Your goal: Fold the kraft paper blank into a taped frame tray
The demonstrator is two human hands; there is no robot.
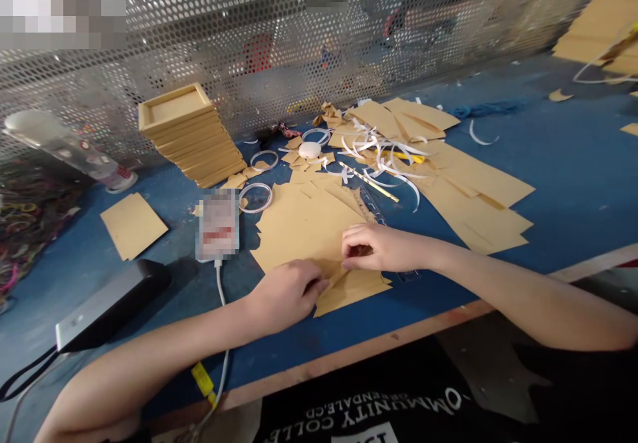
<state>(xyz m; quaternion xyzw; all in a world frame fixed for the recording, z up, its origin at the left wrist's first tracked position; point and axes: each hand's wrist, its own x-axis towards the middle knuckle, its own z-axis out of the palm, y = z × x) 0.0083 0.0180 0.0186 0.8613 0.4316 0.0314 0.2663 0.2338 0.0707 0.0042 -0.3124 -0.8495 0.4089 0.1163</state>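
Note:
My left hand (289, 290) rests with curled fingers on the near edge of a stack of tan paper sheets (304, 224) on the blue table. My right hand (379, 247) pinches a fold or corner of the same tan paper, fingertips pressed together just right of the left hand. The two hands nearly touch over the paper's lower right part. A clear ruler (371, 207) pokes out from under the sheets behind my right hand.
A stack of shallow tan boxes (192, 134) stands at the back left. A phone (218, 225) on a white cable, tape rings (256, 197), a yellow pencil (369, 181), white paper strips (383, 154), more tan sheets (473, 190) and a dark device (112, 303) lie around. A perforated metal screen (299, 51) backs the table.

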